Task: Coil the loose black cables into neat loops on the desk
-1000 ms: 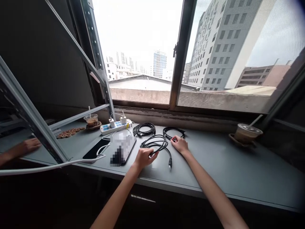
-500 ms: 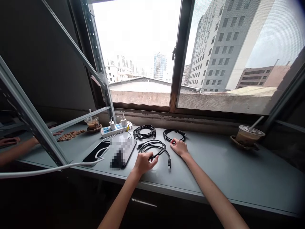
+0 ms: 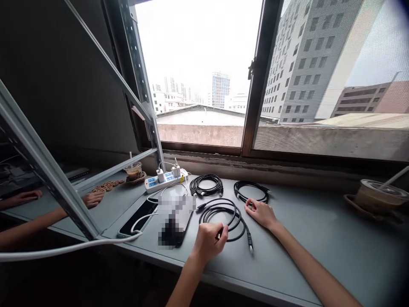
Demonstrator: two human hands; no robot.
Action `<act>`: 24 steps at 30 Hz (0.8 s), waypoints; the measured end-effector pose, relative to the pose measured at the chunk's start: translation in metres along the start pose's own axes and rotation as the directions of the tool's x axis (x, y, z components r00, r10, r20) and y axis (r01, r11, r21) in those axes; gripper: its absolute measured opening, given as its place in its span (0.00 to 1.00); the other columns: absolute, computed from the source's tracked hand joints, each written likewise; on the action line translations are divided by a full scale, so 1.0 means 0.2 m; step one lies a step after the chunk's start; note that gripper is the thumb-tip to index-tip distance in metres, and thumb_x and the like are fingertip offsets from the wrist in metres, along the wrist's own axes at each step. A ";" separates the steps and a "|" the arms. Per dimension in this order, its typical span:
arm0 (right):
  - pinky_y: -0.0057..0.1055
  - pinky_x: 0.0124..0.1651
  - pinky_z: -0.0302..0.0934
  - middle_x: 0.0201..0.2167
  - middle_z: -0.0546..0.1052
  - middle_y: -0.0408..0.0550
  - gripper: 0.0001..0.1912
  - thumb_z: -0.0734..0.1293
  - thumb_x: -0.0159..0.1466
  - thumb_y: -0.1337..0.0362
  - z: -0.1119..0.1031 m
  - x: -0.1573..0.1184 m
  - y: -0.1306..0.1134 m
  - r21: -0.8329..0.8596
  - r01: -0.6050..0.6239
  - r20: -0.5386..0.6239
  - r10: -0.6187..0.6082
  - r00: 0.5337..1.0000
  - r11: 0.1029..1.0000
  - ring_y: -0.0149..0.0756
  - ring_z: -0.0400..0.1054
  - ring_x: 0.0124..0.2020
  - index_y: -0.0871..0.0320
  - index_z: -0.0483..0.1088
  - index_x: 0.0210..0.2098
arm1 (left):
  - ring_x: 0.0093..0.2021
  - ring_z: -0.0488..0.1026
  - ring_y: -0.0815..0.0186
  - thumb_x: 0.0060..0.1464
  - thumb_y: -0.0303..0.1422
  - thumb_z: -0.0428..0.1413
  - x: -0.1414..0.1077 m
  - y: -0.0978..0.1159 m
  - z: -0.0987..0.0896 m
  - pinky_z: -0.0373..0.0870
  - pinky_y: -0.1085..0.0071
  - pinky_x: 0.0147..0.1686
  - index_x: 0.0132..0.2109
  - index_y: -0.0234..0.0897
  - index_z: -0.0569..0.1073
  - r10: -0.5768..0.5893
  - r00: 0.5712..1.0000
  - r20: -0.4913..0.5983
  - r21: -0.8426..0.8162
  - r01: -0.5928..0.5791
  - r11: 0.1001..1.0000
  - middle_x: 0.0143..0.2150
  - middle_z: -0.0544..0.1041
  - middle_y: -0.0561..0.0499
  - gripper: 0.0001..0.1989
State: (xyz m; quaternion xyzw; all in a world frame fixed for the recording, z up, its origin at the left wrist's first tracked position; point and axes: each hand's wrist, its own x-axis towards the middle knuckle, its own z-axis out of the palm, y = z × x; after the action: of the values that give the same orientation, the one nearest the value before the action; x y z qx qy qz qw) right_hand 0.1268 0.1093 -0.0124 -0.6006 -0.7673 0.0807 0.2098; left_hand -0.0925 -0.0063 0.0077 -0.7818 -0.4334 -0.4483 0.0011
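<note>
My left hand (image 3: 211, 241) is curled closed at the near side of a loosely coiled black cable (image 3: 240, 213), its fingertips hidden. The loops pass behind the hand, and I cannot tell whether it grips one. This cable's plug (image 3: 250, 244) points toward the front edge of the table. My right hand (image 3: 260, 212) rests with bent, closed fingers at the near rim of another coiled black cable (image 3: 252, 182); whatever the fingers may hold is hidden. Behind my left hand, a third black cable coil (image 3: 207, 175) lies near the window wall.
Left of the cables are a blurred flat device (image 3: 188, 228), a phone (image 3: 134, 217) with a white cord and a power strip (image 3: 150, 186). An iced drink (image 3: 380, 196) stands far right. Beyond the metal frame (image 3: 76, 204) are another person's hand (image 3: 93, 198) and another drink (image 3: 134, 170).
My view has shifted closer and a little left. My left hand's fingers have curled in, and the front cable's loops lie more spread. The other person's hand has moved nearer the frame.
</note>
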 end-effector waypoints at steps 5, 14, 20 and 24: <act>0.24 0.26 0.45 0.20 0.70 0.39 0.10 0.57 0.61 0.55 0.00 -0.01 -0.01 -0.022 -0.003 0.003 0.003 1.000 1.000 0.31 0.63 0.24 0.52 0.66 0.32 | 0.14 0.51 0.74 0.59 0.26 0.40 -0.01 -0.01 0.01 0.46 0.71 0.18 0.21 0.39 0.51 0.022 1.000 0.007 -0.043 -0.022 0.999 0.14 0.53 0.58 0.17; 0.25 0.26 0.45 0.20 0.71 0.41 0.11 0.60 0.58 0.55 0.02 0.00 -0.03 -0.057 -0.077 -0.045 0.074 0.996 0.995 0.31 0.63 0.24 0.54 0.66 0.25 | 0.13 0.49 0.74 0.58 0.29 0.43 -0.02 -0.01 0.05 0.44 0.71 0.17 0.18 0.38 0.50 0.042 0.996 0.072 -0.064 -0.037 0.997 0.12 0.53 0.57 0.20; 0.26 0.27 0.46 0.21 0.71 0.42 0.16 0.60 0.59 0.55 0.03 0.00 -0.02 -0.100 -0.068 -0.055 0.062 0.997 0.993 0.30 0.63 0.26 0.57 0.64 0.19 | 0.13 0.52 0.74 0.59 0.30 0.42 -0.02 0.00 0.04 0.44 0.71 0.18 0.19 0.37 0.50 0.047 0.994 0.096 -0.094 -0.038 0.995 0.12 0.54 0.56 0.20; 0.27 0.31 0.54 0.23 0.70 0.42 0.17 0.60 0.62 0.55 0.03 0.00 -0.01 -0.125 -0.071 -0.052 0.065 0.997 0.990 0.29 0.63 0.27 0.59 0.65 0.22 | 0.13 0.51 0.75 0.59 0.30 0.41 -0.01 0.00 0.05 0.44 0.72 0.18 0.19 0.37 0.50 0.057 0.992 0.109 -0.108 -0.045 0.993 0.12 0.53 0.56 0.20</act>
State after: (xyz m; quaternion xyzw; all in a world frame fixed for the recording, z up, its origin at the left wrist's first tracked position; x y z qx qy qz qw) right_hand 0.1224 0.1091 -0.0170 -0.6401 -0.7449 0.0247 0.1866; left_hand -0.0871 -0.0040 0.0002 -0.8156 -0.3884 -0.4257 -0.0528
